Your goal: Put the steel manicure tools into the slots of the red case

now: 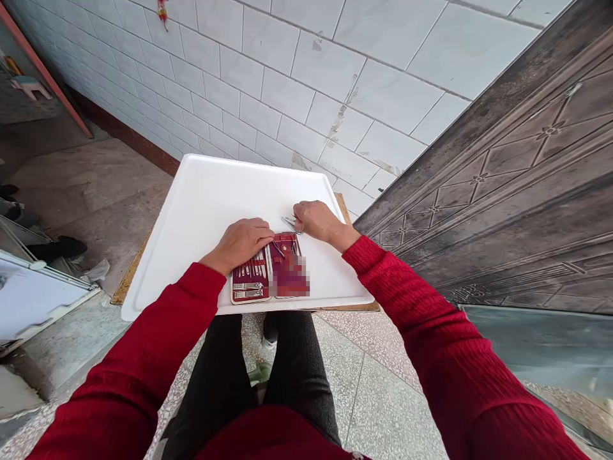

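An opened manicure case [251,275] with a dark red lining lies near the front edge of a white tray-like board [211,191]. Its left half holds several slim silver tools, with nail clippers [248,291] at the bottom. The right half shows a red flap with a snap, partly blurred out. My left hand [245,241] lies over the case's top edge, fingers close together and curled onto it near the fold. Just beyond the right half, my right hand [317,220] is closed around a small silver metal tool [288,222]; the fingers hide much of it, so its kind is unclear.
A white tiled wall [268,89] rises behind the board. Close on the right stands a dark metal door [479,185] with raised patterns. The board rests on a wooden surface [125,281] whose edges show. At left is a white-topped unit [33,300].
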{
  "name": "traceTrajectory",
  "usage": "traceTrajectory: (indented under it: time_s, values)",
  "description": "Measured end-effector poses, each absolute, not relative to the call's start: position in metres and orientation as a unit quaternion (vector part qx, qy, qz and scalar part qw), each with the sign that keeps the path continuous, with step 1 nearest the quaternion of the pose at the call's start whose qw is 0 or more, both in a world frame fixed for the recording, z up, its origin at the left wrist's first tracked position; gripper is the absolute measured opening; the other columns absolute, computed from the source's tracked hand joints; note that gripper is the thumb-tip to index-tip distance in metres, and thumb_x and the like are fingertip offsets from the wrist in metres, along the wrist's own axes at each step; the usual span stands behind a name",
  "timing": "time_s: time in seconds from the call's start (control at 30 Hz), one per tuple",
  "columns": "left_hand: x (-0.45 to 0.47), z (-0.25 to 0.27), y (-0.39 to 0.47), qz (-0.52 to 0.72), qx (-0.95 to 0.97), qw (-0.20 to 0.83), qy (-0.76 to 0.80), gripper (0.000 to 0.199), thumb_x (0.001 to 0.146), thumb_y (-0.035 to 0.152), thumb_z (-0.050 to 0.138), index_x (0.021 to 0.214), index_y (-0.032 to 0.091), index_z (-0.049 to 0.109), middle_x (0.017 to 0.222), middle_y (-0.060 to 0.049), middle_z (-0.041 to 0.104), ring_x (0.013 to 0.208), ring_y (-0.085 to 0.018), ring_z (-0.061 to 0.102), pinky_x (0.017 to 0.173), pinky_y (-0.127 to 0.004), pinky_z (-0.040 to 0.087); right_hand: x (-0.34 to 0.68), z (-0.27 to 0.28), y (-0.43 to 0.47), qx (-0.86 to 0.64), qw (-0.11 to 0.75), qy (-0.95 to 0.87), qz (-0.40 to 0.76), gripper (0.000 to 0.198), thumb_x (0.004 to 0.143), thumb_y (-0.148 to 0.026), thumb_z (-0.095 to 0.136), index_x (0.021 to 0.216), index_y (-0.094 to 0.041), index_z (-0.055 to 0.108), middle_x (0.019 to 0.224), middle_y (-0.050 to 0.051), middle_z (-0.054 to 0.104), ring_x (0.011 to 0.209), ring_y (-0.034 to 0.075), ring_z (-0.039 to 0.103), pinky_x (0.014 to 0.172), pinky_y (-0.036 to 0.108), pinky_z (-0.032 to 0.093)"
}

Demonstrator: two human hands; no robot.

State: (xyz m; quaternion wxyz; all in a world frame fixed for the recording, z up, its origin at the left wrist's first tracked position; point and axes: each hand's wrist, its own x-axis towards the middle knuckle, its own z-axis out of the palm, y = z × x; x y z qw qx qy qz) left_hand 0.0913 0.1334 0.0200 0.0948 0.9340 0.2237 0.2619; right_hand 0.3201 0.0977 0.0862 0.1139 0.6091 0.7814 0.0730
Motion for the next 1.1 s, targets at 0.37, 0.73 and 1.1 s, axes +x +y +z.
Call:
traceTrajectory:
  time_s: [0.37, 0.73, 1.1]
  values:
    - [0.092, 0.020, 0.132, 0.259, 0.930, 0.114, 0.237, 0.025, 0.103, 0.028, 0.053, 0.095, 0.022, 0.076, 0.109, -0.003, 0.077, 0.098, -0.021, 0.069, 0.080, -0.034, 0.052, 0.301, 0.107, 0.078, 0.529, 0.198, 0.823, 0.056, 0.021, 0.092, -0.014, 0.062, 0.109, -0.012, 0.074, 0.100, 0.014, 0.075, 0.084, 0.024, 0.064, 0.065, 0.034, 0.027]
    - [0.094, 0.020, 0.130, 0.248, 0.932, 0.100, 0.243, 0.026, 0.102, 0.027, 0.053, 0.092, 0.022, 0.077, 0.106, -0.004, 0.077, 0.097, -0.021, 0.069, 0.079, -0.034, 0.051, 0.292, 0.111, 0.088, 0.524, 0.231, 0.819, 0.030, 0.017, 0.085, -0.013, 0.072, 0.102, -0.015, 0.076, 0.095, 0.012, 0.076, 0.083, 0.025, 0.066, 0.066, 0.034, 0.032]
    - [0.094, 0.018, 0.131, 0.254, 0.931, 0.106, 0.241, 0.027, 0.101, 0.027, 0.052, 0.095, 0.023, 0.078, 0.105, -0.004, 0.077, 0.098, -0.021, 0.069, 0.082, -0.036, 0.053, 0.286, 0.116, 0.103, 0.532, 0.205, 0.820, -0.045, 0.014, 0.080, -0.012, 0.075, 0.092, -0.018, 0.078, 0.086, 0.004, 0.076, 0.077, 0.019, 0.064, 0.064, 0.030, 0.032]
